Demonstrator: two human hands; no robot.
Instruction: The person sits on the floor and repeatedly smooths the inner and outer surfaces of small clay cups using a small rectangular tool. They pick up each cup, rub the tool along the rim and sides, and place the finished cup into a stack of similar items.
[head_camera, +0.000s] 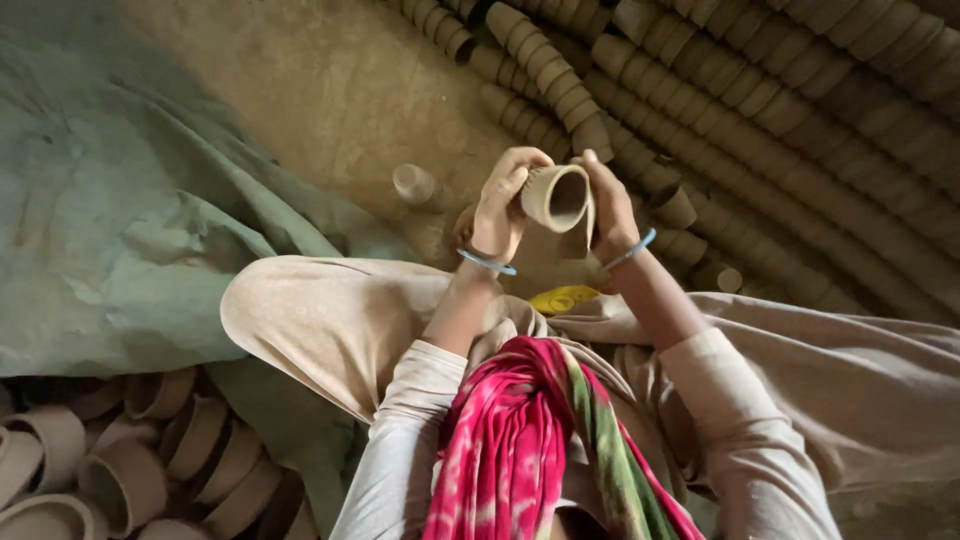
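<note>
Stacked cups (760, 110) lie ahead, tarp (110, 200) beside; your left hand (500, 205) and right hand (610, 205), raised, clasp a clay cup (556, 197).

Both hands, left hand (498, 205) and right hand (612, 205), grip one clay cup (556, 196), mouth toward camera; stacked cup rows (760, 120) beyond.

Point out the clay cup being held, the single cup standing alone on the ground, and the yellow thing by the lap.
clay cup (556, 197), head view, rim.
single cup (413, 184), head view, side wall.
yellow thing (563, 298), head view, top surface.
</note>
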